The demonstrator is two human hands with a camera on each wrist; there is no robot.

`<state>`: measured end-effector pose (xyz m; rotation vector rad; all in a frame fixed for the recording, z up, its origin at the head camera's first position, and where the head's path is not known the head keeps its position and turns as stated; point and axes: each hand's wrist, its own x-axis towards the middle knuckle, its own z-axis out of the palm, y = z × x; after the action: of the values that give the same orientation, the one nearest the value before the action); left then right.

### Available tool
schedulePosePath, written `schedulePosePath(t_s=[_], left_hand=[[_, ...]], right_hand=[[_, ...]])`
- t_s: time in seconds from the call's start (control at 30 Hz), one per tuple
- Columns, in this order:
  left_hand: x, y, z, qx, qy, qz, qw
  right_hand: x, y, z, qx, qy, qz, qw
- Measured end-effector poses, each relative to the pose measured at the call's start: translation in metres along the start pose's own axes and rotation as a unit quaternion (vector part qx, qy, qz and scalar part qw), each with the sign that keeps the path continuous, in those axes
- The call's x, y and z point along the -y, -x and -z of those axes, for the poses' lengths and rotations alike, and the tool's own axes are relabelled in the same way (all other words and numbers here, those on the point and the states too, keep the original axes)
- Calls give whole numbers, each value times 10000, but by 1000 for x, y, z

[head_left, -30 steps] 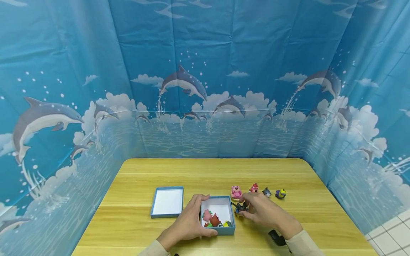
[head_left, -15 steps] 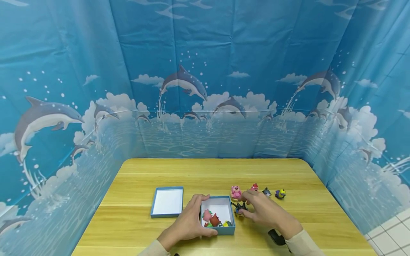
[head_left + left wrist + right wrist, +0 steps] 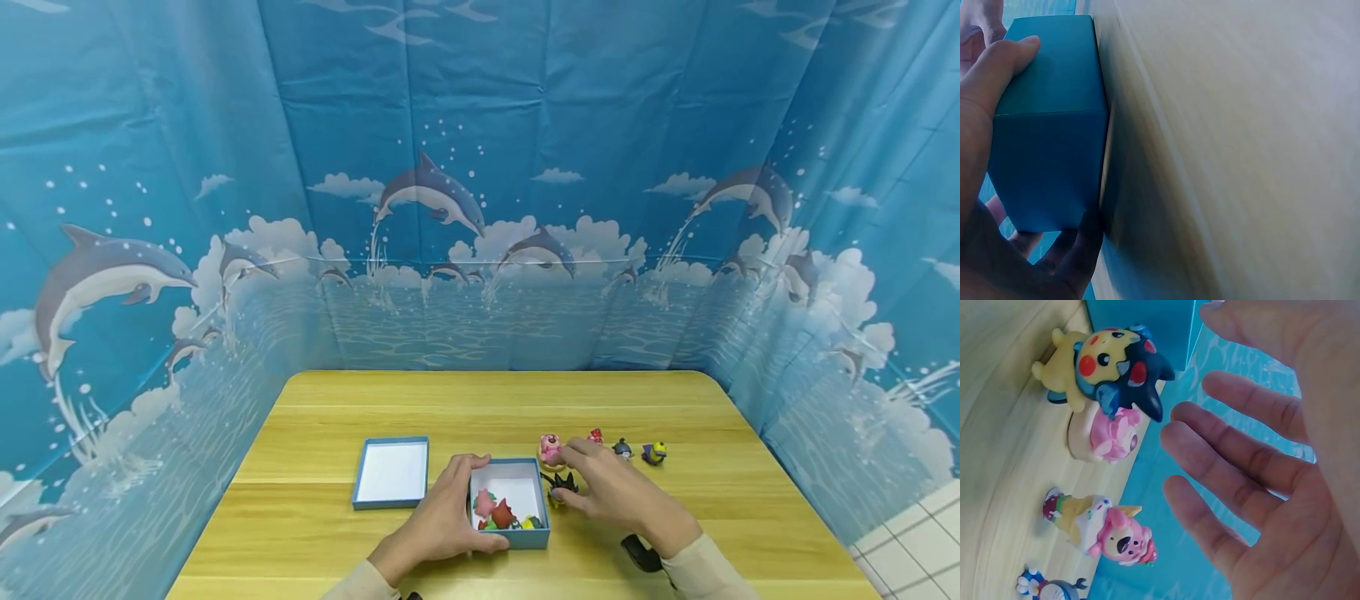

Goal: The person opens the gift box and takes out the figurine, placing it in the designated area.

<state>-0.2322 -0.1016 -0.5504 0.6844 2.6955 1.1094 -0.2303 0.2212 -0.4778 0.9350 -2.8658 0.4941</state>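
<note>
My left hand grips the near left side of an open blue box, thumb on one wall and fingers under the corner, as the left wrist view shows of the left hand and the blue box. Small figures lie inside. My right hand hovers with fingers spread and holds nothing. It hangs over a yellow figure in a black and blue costume, which stands just right of the box. In the right wrist view that costumed figure is close to the spread fingers.
Right of the box stand a pink figure, a red one, a grey-blue one and a yellow and purple one. The box lid lies to the left on the wooden table. A blue dolphin-print cloth encloses the table.
My right hand has drifted slightly left over the figures. The left hand and the box have not moved.
</note>
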Motion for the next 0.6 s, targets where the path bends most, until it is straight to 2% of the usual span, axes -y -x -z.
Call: schedulePosePath(t_s=[0.3,0.6], left_hand=[[0,0,0,15,33,13,10000],[1,0,0,50,2,-24,10000]], right_hand=[[10,-8,2,-166,279,445,9985],[21,-20,0,38,118,666,9977]])
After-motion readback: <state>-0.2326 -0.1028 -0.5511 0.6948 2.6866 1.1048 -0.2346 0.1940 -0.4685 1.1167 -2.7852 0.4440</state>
